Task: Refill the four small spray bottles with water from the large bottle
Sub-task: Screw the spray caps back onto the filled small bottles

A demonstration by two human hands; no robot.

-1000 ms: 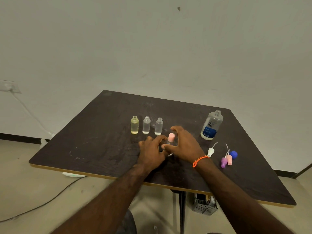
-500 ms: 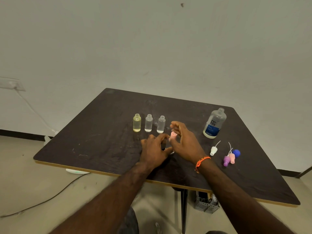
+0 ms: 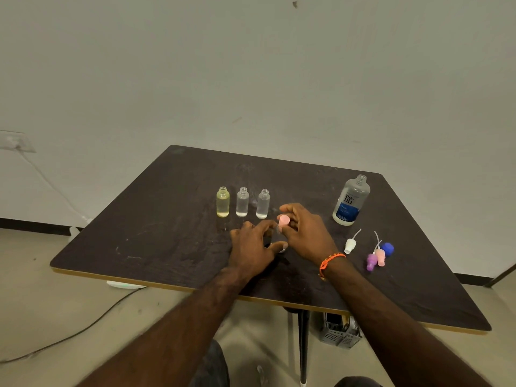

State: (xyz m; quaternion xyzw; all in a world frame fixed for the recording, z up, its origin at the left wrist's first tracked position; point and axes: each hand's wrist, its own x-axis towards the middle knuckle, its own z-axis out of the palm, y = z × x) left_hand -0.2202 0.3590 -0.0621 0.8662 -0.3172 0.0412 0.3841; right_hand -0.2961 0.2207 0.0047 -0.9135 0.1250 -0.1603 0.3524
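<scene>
Gripping the fourth small spray bottle (image 3: 275,241) near the middle of the dark bench (image 3: 156,241), the left hand (image 3: 252,247) curls its fingers round the clear body, most of which is hidden behind that hand. The right hand (image 3: 304,233) sits just beside it, its grip closed on the bottle's pink cap (image 3: 283,221), thumb and fingers pinching the cap at the top of the bottle; an orange wristband (image 3: 331,261) circles that wrist. Behind the hands stand three open small bottles in a row, upright and capless: a yellowish bottle (image 3: 222,202) on the left, a clear middle bottle (image 3: 242,202) next to it, and a clear right bottle (image 3: 263,203) nearest the right hand's fingers. Each of the clear ones shows only a little liquid at the bottom. The large bottle (image 3: 351,201), clear with a blue label, stands upright and uncapped toward the right rear of the bench, well apart from the row. Near the right forearm lie loose spray tops: a white spray top (image 3: 349,245) with its tube pointing away, then a purple spray top (image 3: 371,261), a pink spray top (image 3: 380,256) and a blue cap (image 3: 388,248) clustered together, touching or nearly so.
</scene>
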